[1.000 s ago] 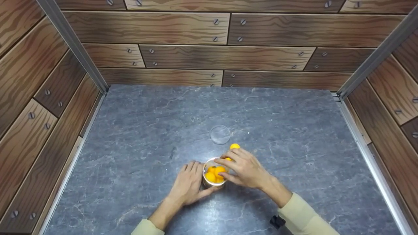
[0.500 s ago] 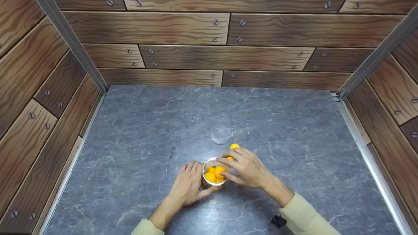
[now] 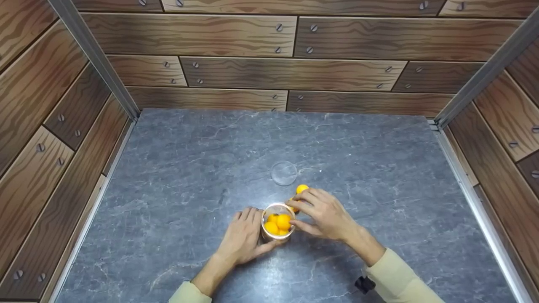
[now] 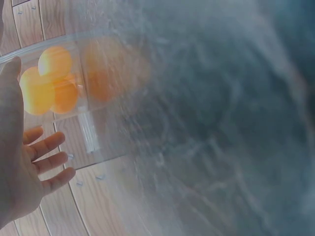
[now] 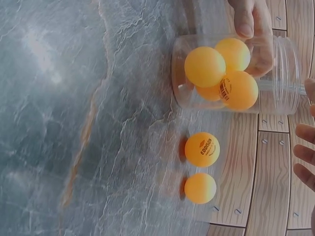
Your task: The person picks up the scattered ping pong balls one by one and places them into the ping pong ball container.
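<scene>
A clear plastic jar point(image 5: 283, 64) stands upright with several orange table tennis balls point(image 3: 283, 221) inside. My left hand point(image 3: 243, 237) grips the jar from the left, thumb across the near side and fingers along the far side. My right hand point(image 3: 326, 215) is at the right of the jar's mouth, fingers spread and holding nothing. In the right wrist view its fingertips point(image 5: 305, 150) show at the right edge. Two loose balls, one printed point(image 5: 202, 149) and one plain point(image 5: 200, 188), lie beside the jar. Right-hand fingers partly hide them in the head view.
A clear round lid point(image 3: 284, 173) lies flat on the grey marbled table point(image 3: 189, 168), beyond the jar. Wood-patterned walls point(image 3: 236, 75) enclose the back and sides. A small black object point(image 3: 364, 285) is by the right sleeve point(image 3: 400, 275).
My right hand has drawn back to the right, its fingertips leaving the space over the jar's mouth. More of the nearer loose ball shows. My left hand and the jar stay put.
</scene>
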Tool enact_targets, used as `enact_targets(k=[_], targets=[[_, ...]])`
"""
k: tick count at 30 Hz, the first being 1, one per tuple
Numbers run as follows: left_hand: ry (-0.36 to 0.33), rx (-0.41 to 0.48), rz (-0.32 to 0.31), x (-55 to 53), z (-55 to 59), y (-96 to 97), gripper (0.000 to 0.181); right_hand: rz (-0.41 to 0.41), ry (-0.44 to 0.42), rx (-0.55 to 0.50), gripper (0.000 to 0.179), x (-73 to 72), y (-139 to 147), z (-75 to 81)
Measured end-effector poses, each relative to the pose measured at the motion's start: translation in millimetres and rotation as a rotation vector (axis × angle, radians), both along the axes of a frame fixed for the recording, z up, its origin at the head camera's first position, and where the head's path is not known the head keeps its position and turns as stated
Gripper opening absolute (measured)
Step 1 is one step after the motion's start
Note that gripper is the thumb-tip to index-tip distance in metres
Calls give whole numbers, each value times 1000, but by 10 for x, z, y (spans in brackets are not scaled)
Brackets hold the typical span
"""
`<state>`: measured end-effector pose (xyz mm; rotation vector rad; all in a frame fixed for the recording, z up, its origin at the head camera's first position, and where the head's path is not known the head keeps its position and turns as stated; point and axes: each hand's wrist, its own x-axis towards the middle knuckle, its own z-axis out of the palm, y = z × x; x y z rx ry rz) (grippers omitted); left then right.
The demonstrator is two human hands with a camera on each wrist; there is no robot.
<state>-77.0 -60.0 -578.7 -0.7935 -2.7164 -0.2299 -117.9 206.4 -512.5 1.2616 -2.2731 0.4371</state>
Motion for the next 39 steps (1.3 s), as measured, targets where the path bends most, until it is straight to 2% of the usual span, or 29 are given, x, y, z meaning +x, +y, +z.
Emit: enact_targets(k=[12,27,32,39], targets=[[-28,-22,5,-4,19,-5,86,-41,29,28,48,-16,132,-50],[-30,-26,15,-2,7,-5,88,-72,38,67,47,-58,240,-212],[-39,1,9,-7,8,-5,86,-81,43,94,46,-66,260,-262],[-59,1,12,-3,14,-5,87,-104,48,134,54,-113,281,-338]])
